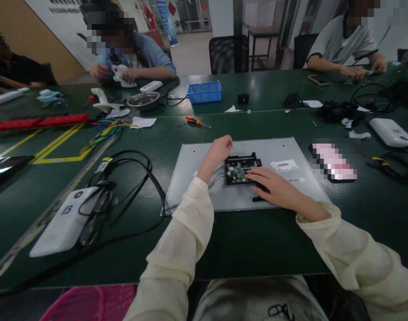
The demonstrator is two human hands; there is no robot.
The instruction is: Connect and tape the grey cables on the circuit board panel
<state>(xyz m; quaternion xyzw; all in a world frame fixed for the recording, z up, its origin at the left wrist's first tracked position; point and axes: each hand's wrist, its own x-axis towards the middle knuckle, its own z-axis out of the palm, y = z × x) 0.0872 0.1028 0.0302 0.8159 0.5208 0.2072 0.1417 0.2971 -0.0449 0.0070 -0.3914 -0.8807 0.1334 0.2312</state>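
Note:
A flat silver-grey panel [197, 178] lies on the table in front of me, with a black plastic frame [256, 162] on its middle. Inside the frame sits a green circuit board [237, 174], and thin grey wires run from its left side. My left hand [220, 150] is curled closed above the frame's upper left corner; whatever its fingertips pinch, if anything, is hidden. Fingers stretched out, my right hand [274, 185] rests over the right side of the board and frame. A small black bracket piece [257, 199] shows below my right hand.
An orange-handled screwdriver [193, 120] lies beyond the panel. A phone [334, 162] is to the right. On the left are a white device [66, 218] and looping black cables [148, 178]. Farther back stand a blue basket [204, 92] and a metal bowl [143, 100]. Several people sit across the table.

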